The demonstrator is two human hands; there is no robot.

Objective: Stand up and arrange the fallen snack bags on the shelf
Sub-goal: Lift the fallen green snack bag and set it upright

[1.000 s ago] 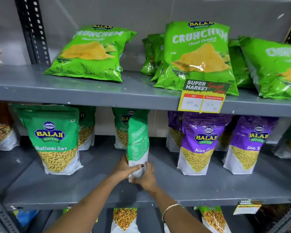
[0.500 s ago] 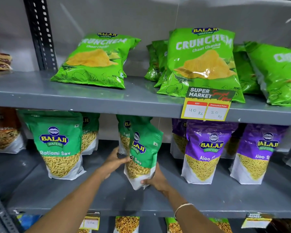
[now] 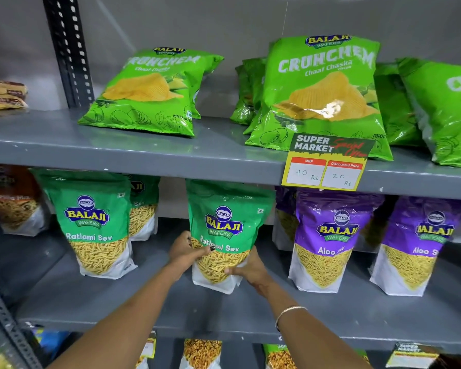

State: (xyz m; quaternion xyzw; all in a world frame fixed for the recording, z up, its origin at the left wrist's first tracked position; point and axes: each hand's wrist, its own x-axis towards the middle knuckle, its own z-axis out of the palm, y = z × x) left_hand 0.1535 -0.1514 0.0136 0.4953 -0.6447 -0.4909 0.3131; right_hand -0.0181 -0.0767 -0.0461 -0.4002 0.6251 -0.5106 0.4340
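Observation:
A green Ratlami Sev bag (image 3: 224,225) stands upright in the middle of the grey middle shelf (image 3: 224,310), its front facing me. My left hand (image 3: 185,253) grips its lower left side and my right hand (image 3: 250,270) holds its lower right corner. Another upright Ratlami Sev bag (image 3: 96,225) stands to the left, with more green bags behind. Two purple Aloo Sev bags (image 3: 328,241) stand upright to the right. On the upper shelf (image 3: 144,153) a green Crunchem chips bag (image 3: 149,91) lies flat on its back.
More Crunchem bags (image 3: 322,94) lean at the upper right behind a yellow price tag (image 3: 325,166). A perforated black upright (image 3: 67,49) rises at the upper left. An orange mix bag (image 3: 14,201) sits far left. Further bags show on the shelf below.
The Ratlami Sev bag was edge-on a second ago; both hands have turned it so its front faces me and it stands upright. The camera has drifted down and closer.

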